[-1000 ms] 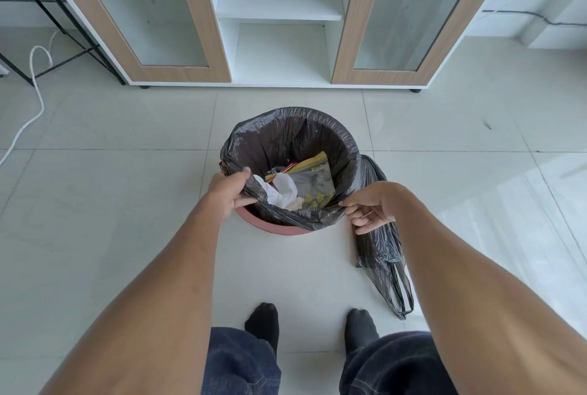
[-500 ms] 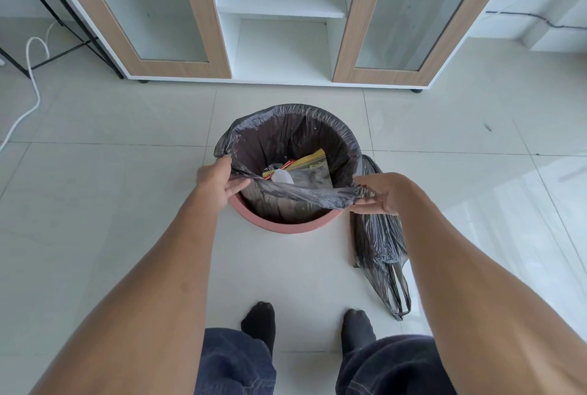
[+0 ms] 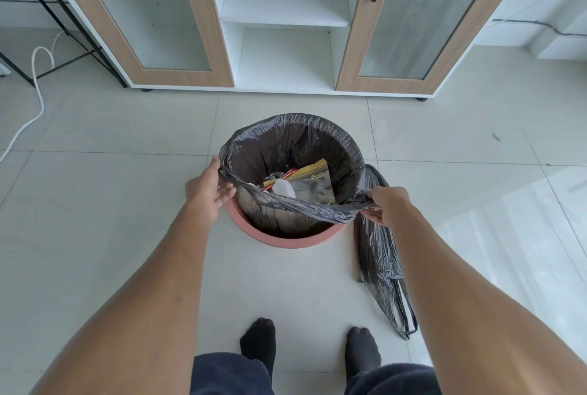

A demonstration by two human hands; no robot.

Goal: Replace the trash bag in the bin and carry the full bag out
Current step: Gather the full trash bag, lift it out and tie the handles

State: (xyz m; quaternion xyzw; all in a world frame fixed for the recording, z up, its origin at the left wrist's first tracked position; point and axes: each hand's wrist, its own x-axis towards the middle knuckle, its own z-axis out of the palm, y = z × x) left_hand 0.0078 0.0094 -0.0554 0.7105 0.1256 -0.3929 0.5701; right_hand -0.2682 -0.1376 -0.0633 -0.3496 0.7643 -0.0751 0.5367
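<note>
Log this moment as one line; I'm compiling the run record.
stage: freeing liner | left hand: gripping bag rim | right hand: gripping bag rim | full bag: near edge off pink bin | spare bag: floor

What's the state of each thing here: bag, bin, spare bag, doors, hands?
Full bag: in bin, near edge peeled off rim.
Bin: upright, near rim bare.
Spare bag: crumpled on floor.
Cabinet doors: shut.
Left hand: gripping bag edge.
Right hand: gripping bag edge.
</note>
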